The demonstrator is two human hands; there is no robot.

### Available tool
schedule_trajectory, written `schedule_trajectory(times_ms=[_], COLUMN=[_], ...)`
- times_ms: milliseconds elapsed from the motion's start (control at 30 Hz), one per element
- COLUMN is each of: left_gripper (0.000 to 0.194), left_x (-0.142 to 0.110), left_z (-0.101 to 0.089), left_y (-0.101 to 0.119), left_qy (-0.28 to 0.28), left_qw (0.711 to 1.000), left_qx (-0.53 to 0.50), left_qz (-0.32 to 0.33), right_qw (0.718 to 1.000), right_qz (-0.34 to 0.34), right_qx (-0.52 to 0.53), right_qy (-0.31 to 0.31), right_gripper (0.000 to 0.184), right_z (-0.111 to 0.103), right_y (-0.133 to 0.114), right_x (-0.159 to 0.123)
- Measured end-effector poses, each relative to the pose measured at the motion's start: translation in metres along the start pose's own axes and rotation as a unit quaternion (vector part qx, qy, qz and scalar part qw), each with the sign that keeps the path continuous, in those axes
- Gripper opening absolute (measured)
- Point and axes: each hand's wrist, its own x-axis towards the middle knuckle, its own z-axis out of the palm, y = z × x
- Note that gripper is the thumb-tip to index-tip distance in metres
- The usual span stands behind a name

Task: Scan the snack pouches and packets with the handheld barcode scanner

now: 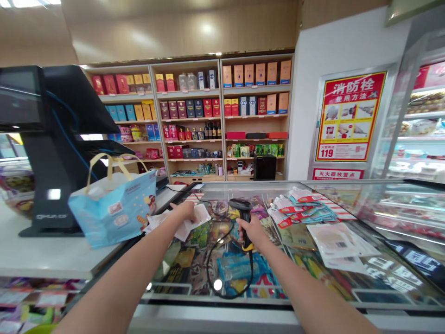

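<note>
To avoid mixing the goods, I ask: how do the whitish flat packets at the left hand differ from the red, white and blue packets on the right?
The whitish flat packets are pale; the red, white and blue packets are brightly coloured. The left hand is on the whitish packets; the colourful ones lie untouched, in a bigger heap. Both groups lie at least partly on the transparent glass top.

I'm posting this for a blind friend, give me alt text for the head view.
A person's right hand holds a handheld scanner over a glass-topped case, the left hand on pale packets. A blue bag stands at left, colourful packets lie at right, and stocked shelves stand behind.
</note>
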Motion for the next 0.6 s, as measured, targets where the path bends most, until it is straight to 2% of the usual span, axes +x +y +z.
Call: schedule_trajectory(times_ms=[67,100,167,233,300,367,433,500,600], left_gripper=[0.028,0.024,0.016,0.017,0.021,0.023,0.024,0.025,0.026], left_x=[-0.005,-0.008,-0.012,-0.016,-0.023,-0.031,-0.04,-0.047,-0.052], left_z=[-0.013,-0.019,-0.026,-0.022,-0.006,0.018,0.043,0.064,0.08], left_y=[0.006,0.01,0.02,0.033,0.046,0.059,0.066,0.069,0.065], left_qy=[-0.032,-0.026,0.02,0.065,0.088,0.088,0.095,0.105,0.118], left_qw=[0.998,0.999,0.999,0.983,0.929,0.848,0.781,0.751,0.752], left_qx=[0.045,0.044,-0.026,-0.168,-0.35,-0.509,-0.601,-0.636,-0.637], left_qz=[0.01,0.019,0.014,-0.029,-0.08,-0.12,-0.143,-0.145,-0.122], right_qw=[1.0,1.0,1.0,1.0,1.0,0.999,0.998,0.997,0.993], right_qz=[0.001,0.002,0.008,0.01,0.009,0.009,0.014,0.027,0.058], right_qx=[0.0,0.0,0.001,0.006,0.015,0.021,0.017,0.003,-0.041], right_qy=[-0.002,-0.001,-0.001,-0.009,-0.026,-0.042,-0.058,-0.075,-0.095], right_gripper=[0.035,0.035,0.036,0.037,0.036,0.035,0.034,0.033,0.032], right_z=[0.001,0.002,0.004,0.006,0.006,0.005,0.003,0.0,-0.003], right_y=[-0.001,-0.002,-0.004,-0.006,-0.007,-0.008,-0.009,-0.01,-0.011], right_x=[0.0,-0.001,-0.002,-0.004,-0.006,-0.008,-0.009,-0.011,-0.013])
